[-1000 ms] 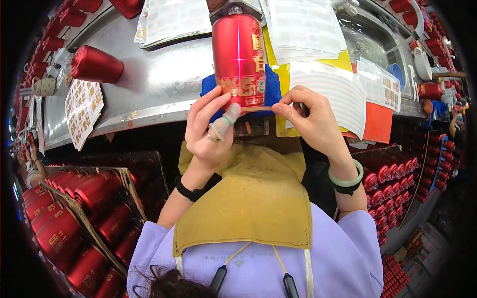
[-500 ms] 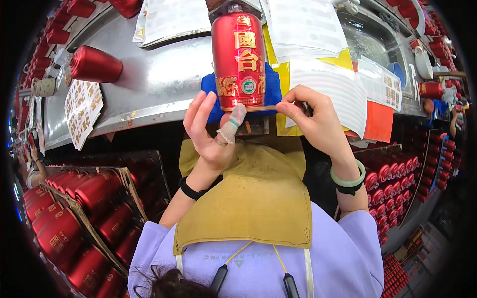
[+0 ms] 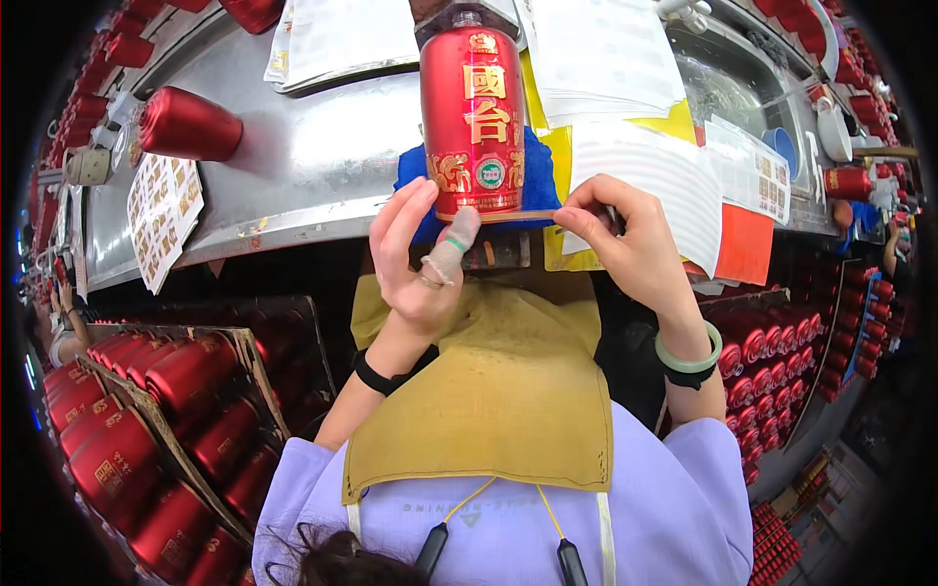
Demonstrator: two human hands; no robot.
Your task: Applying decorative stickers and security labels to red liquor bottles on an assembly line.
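Observation:
A red bottle with gold decoration, a small green-and-white round emblem and a clear neck lies on a blue cloth, its base toward me. My left hand steadies the base, its thumb pressed on the lower edge and its fingers at the left side. A pale finger cot and wrapping cover that thumb. Along the base runs a thin gold-brown strip. Its right end is pinched between thumb and forefinger of my right hand, whose other fingers are curled.
Another red bottle lies on the metal worktable at left, by a sheet of gold decals. White papers cover the right side. Crates of red bottles stand below left, with more bottles stacked at right.
The bottle and both hands have shifted slightly to the right. The left thumb stays on the base, and the right hand still pinches the strip's end.

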